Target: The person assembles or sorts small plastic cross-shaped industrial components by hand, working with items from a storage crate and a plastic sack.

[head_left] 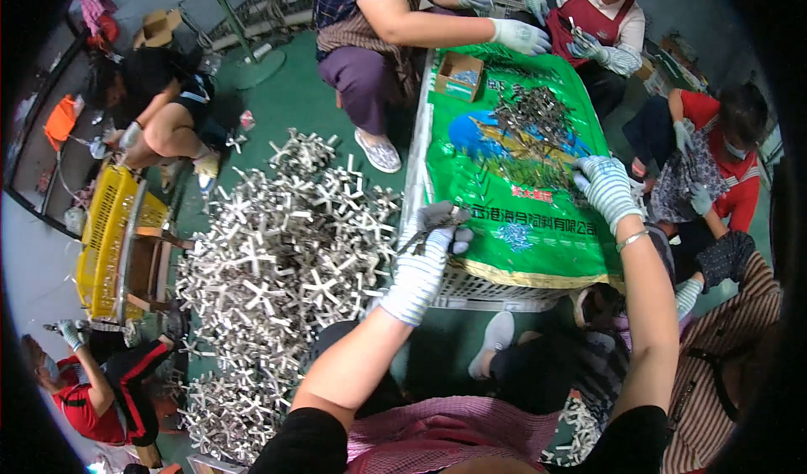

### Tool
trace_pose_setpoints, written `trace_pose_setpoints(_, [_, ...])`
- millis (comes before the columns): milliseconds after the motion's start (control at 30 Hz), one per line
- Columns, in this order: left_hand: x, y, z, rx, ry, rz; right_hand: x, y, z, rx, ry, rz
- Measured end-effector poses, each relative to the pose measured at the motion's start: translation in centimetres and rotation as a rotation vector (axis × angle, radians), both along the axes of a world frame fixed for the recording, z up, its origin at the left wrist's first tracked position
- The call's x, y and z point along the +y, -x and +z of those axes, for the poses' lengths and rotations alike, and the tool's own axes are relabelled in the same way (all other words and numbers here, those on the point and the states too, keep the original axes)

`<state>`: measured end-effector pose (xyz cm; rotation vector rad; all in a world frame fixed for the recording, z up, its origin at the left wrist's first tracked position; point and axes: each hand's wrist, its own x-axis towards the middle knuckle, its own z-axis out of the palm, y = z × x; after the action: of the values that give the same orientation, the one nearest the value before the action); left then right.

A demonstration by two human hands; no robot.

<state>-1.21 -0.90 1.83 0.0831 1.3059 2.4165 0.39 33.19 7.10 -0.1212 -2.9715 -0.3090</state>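
Observation:
My left hand (427, 251), in a striped glove with grey fingers, is closed round a dark metal piece (412, 244) at the left edge of a green printed sack (445, 159). Parts of that piece stick out past the fingers. Across the sack, my right hand (607, 186), in a striped glove, has its fingers bent down at the edge of a heap of small dark metal pieces (538, 117). What lies under its fingertips is hidden. Between my hands, nearer to me, is a small cluster of tiny bluish-silver parts (514, 237).
The sack covers white plastic crates (483, 289). A cardboard box (456, 90) of small parts stands at its far left. Star-shaped silver metal parts form a large heap (286, 264) on the floor to the left, near a yellow basket (99, 239). Several gloved co-workers sit around.

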Motion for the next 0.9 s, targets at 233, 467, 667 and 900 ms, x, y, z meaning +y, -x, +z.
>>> trace_pose_setpoints(233, [-2.4,-0.1,0.4,0.058,-0.005,-0.033,-17.3,-1.4,3.0,0.298,0.918,0.275])
trace_pose_setpoints(467, [-2.4,-1.3,1.4,0.183,0.265,-0.111,-23.0,-4.0,-3.0,0.297,1.601,0.113])
trace_pose_setpoints(667, [-2.6,-1.9,-0.4,0.147,0.330,-0.271,-22.2,-3.9,-5.2,0.405,1.011,0.272])
trace_pose_setpoints(900, [-1.4,-2.4,-1.5,-0.070,0.172,-0.320,-20.5,-5.0,-5.6,0.440,0.687,0.210])
